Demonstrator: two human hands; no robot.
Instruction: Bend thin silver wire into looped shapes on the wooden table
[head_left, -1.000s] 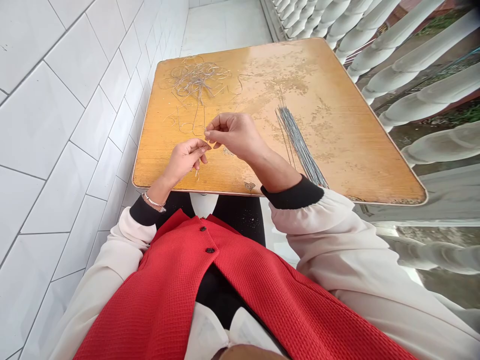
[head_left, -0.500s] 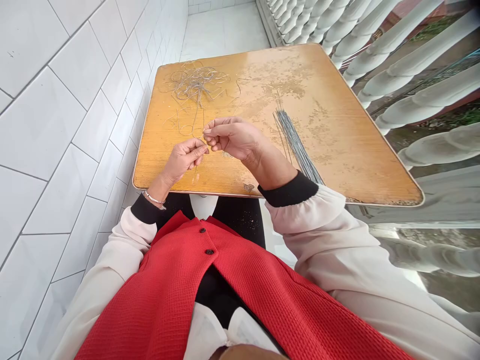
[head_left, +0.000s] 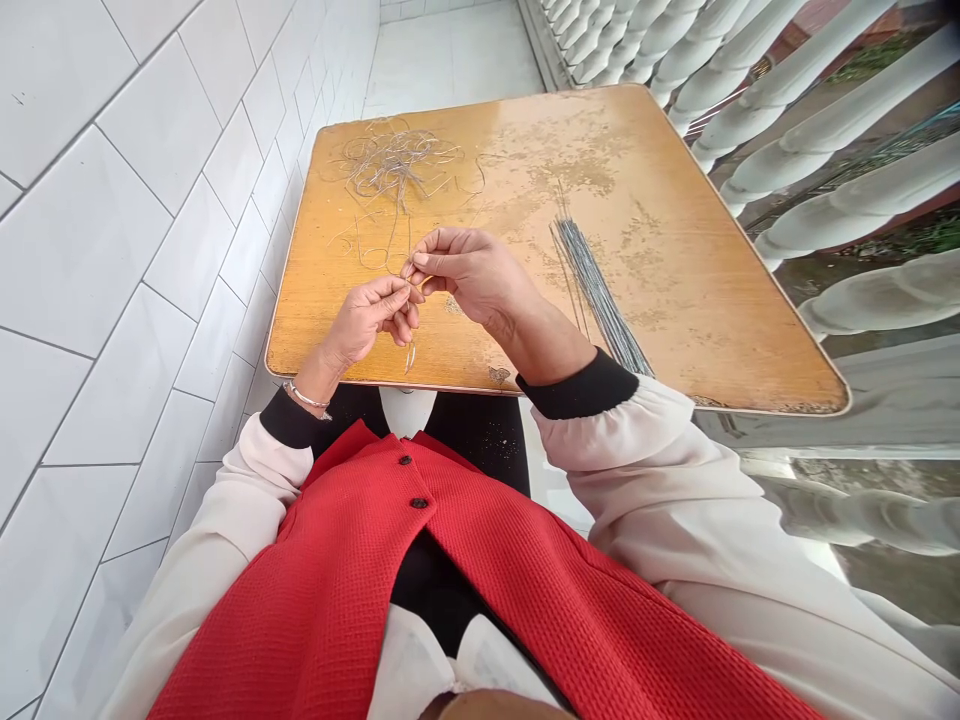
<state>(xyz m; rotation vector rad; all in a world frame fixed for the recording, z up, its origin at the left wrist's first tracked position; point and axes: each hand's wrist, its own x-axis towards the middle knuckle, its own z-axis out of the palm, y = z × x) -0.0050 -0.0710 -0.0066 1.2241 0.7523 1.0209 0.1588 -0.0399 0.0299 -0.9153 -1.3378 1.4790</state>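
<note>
My left hand (head_left: 377, 317) pinches a thin wire (head_left: 410, 358) between thumb and forefinger, with a short bent end hanging below the fingers. Touching or nearly touching it, my right hand (head_left: 466, 272) has its thumb and forefinger closed on the wire just above the left fingertips. The exact grip point is hidden between the fingers. Beyond the hands lies a loose tangle of thin wires (head_left: 397, 160), with curled strands trailing toward my fingers. To the right, a bundle of straight grey wires (head_left: 600, 285) lies slanted on the table, its near end by my right sleeve.
The worn wooden table (head_left: 735, 340) has rounded corners and peeling patches. A white tiled wall (head_left: 112, 270) runs along its left. On the right stands a railing of white balusters (head_left: 832, 215). My lap and red vest (head_left: 330, 580) are below the near edge.
The bent wire end below my left hand shows more clearly now. My right fingers have shifted slightly down and closer to the left ones.
</note>
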